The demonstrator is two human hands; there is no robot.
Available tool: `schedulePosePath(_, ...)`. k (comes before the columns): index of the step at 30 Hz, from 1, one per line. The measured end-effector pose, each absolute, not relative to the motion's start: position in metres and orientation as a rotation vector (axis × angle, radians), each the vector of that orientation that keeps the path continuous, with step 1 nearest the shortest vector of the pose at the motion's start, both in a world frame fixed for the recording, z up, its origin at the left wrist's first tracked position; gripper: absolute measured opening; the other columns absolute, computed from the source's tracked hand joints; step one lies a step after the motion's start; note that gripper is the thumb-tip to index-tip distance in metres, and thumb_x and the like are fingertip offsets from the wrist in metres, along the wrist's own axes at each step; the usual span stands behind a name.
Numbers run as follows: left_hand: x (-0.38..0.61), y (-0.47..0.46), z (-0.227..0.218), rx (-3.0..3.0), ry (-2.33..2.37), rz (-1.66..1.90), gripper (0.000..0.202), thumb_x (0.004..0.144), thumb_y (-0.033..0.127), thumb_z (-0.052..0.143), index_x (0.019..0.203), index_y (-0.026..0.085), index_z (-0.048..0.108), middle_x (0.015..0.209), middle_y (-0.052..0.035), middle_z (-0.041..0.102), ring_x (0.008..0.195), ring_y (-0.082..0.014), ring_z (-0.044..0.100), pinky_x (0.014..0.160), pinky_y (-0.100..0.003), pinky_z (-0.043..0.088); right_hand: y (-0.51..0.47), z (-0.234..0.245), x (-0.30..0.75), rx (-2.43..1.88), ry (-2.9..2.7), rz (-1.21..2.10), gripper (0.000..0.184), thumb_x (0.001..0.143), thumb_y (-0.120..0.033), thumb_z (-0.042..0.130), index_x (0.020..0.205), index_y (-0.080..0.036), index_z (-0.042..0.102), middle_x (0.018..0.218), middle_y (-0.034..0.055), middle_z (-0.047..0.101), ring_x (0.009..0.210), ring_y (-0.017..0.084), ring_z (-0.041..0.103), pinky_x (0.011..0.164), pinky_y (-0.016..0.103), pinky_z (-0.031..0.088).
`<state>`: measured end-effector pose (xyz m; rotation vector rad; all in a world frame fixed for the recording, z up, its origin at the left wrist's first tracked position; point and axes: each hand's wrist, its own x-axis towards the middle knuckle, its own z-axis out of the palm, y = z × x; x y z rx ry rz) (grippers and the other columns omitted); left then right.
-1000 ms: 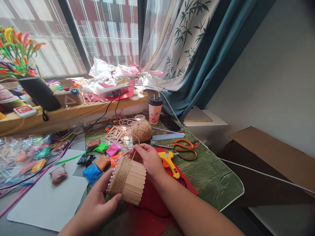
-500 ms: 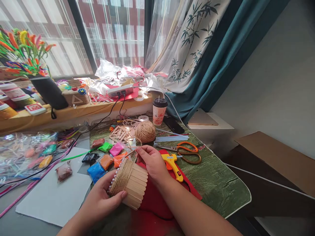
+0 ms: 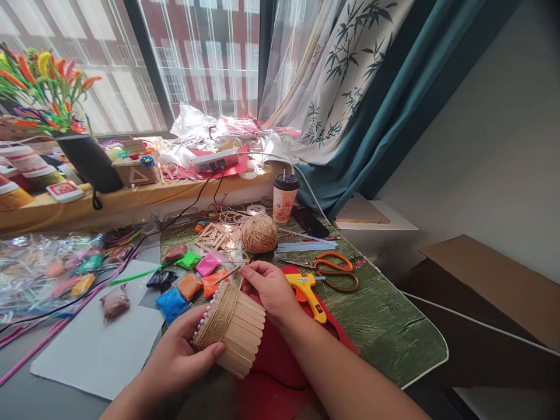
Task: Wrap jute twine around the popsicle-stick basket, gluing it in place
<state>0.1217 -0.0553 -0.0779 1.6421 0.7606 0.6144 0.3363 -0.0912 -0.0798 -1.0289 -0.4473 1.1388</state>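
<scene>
My left hand (image 3: 186, 344) grips a craft-stick cup (image 3: 242, 338), tilted on its side, with fingers behind it and the thumb on its front. Rows of twine (image 3: 221, 318) wrap the cup next to a line of pearl beads (image 3: 202, 324) along one rim. My right hand (image 3: 269, 289) pinches a strand of twine at the cup's upper edge; its other fingers curl and are partly hidden. Just beyond that hand sits a ball of twine (image 3: 259, 233). A yellow glue gun (image 3: 310, 294) lies right of my right hand, on red paper (image 3: 341, 335).
Orange-handled scissors (image 3: 335, 268), glue sticks (image 3: 306, 247), a phone (image 3: 310, 223) and a lidded paper cup (image 3: 285, 198) are on the right. Coloured clay packets (image 3: 190, 287) and a white board (image 3: 100, 344) lie left. A power strip (image 3: 215, 162) rests on the sill.
The craft-stick cup has tilted slightly, its bare end shifting a little right and down. My right hand still pinches the twine and has barely moved.
</scene>
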Motion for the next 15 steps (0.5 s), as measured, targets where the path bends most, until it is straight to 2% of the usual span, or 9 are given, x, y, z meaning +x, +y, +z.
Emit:
schedulePosePath(5, 0.120, -0.056, -0.082, 1.621, 0.795, 0.640, 0.053, 0.071, 0.041, 0.087, 0.118, 0.021, 0.075, 0.121, -0.0113, 0.080, 0.111, -0.0365, 0.074, 0.092, -0.038, 0.063, -0.092, -0.082, 0.334, -1.017, -0.447, 1.138, 0.038, 0.062, -0.048, 0.090, 0.068, -0.017, 0.070, 0.059, -0.0022, 0.066, 0.056, 0.010, 0.056, 0.059, 0.024, 0.044)
schedulePosePath(9, 0.120, -0.060, -0.087, 1.577, 0.864, 0.720, 0.057, 0.069, 0.044, 0.088, 0.119, 0.020, 0.074, 0.123, -0.0125, 0.079, 0.114, -0.0378, 0.072, 0.096, -0.041, 0.060, -0.095, -0.077, 0.332, -0.931, -0.386, 1.220, 0.035, 0.063, -0.045, 0.091, 0.072, -0.017, 0.072, 0.070, 0.0007, 0.072, 0.064, 0.013, 0.062, 0.066, 0.027, 0.049)
schedulePosePath(12, 0.121, -0.062, -0.086, 1.574, 0.841, 0.751, 0.059, 0.066, 0.044, 0.090, 0.118, 0.021, 0.075, 0.122, -0.0121, 0.079, 0.114, -0.0387, 0.072, 0.096, -0.041, 0.060, -0.097, -0.073, 0.329, -0.895, -0.367, 1.277, 0.036, 0.065, -0.047, 0.089, 0.073, -0.016, 0.073, 0.073, 0.0032, 0.074, 0.065, 0.014, 0.064, 0.066, 0.027, 0.049)
schedulePosePath(15, 0.127, -0.062, -0.078, 1.554, 0.819, 0.724, 0.052, 0.070, 0.047, 0.087, 0.114, 0.021, 0.077, 0.118, -0.0115, 0.081, 0.110, -0.0386, 0.073, 0.092, -0.041, 0.062, -0.098, -0.072, 0.327, -0.898, -0.330, 1.256, 0.036, 0.064, -0.047, 0.089, 0.072, -0.017, 0.071, 0.071, 0.0024, 0.074, 0.062, 0.015, 0.063, 0.064, 0.027, 0.049)
